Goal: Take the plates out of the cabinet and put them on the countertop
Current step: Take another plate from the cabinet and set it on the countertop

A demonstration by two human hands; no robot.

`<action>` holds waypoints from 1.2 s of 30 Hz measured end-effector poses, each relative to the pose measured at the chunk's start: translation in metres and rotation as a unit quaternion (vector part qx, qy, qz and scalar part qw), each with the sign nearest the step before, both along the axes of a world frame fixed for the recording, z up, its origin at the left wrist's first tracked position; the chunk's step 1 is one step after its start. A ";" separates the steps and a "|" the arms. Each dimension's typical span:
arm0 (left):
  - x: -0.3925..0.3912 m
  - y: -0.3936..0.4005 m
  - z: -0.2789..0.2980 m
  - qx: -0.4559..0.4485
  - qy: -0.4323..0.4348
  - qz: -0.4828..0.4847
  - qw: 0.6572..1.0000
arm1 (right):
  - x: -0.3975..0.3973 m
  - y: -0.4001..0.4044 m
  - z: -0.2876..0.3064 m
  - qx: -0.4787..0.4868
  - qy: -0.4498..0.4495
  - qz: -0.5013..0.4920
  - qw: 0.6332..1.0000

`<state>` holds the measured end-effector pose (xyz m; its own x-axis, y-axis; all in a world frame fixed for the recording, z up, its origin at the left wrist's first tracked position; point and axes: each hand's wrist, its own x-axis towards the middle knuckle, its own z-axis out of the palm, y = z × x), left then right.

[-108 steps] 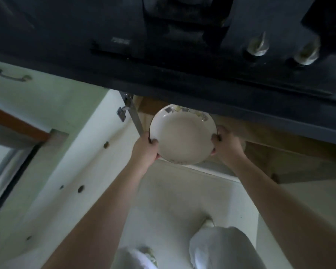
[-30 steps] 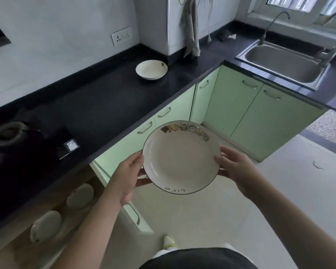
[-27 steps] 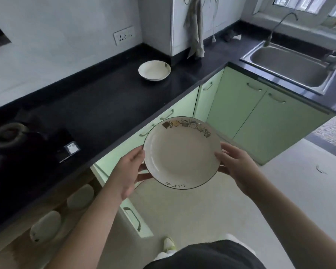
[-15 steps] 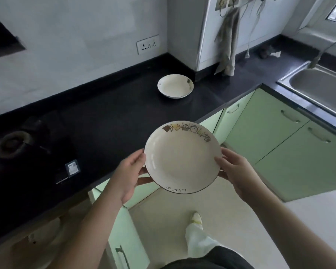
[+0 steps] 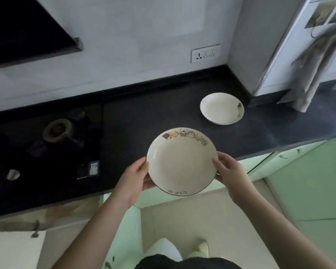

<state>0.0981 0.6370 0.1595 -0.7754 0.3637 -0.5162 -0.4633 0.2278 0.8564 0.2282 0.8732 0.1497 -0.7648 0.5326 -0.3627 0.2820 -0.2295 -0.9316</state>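
Note:
A white plate point(image 5: 180, 164) with a cartoon pattern along its far rim hangs level over the front edge of the black countertop point(image 5: 144, 117). My left hand point(image 5: 134, 177) grips its left rim and my right hand point(image 5: 229, 171) grips its right rim. A second white plate point(image 5: 220, 108) lies flat on the countertop at the back right, apart from the held one. The open cabinet point(image 5: 47, 212) under the counter shows at the lower left; its inside is blurred.
A gas hob point(image 5: 56, 131) with a burner and knobs fills the counter's left part. A range hood point(image 5: 27, 32) hangs above it. A wall socket point(image 5: 205, 53) sits behind the far plate. A cloth point(image 5: 316, 74) hangs at right. Green cabinet doors point(image 5: 306, 183) line the lower right.
I have risen from the cabinet and turned toward the counter. The plate, held in both hands throughout, has moved over the counter's front edge.

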 end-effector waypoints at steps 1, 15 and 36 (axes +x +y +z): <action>-0.006 -0.002 -0.001 0.000 -0.003 0.011 1.000 | -0.011 0.001 -0.003 -0.003 -0.001 0.007 1.000; -0.129 -0.006 -0.046 -0.046 -0.063 0.055 0.995 | -0.158 -0.004 -0.041 0.009 -0.101 0.035 0.994; -0.218 0.116 -0.090 -0.163 -0.107 0.070 0.978 | -0.242 0.086 -0.087 0.056 -0.193 0.028 0.979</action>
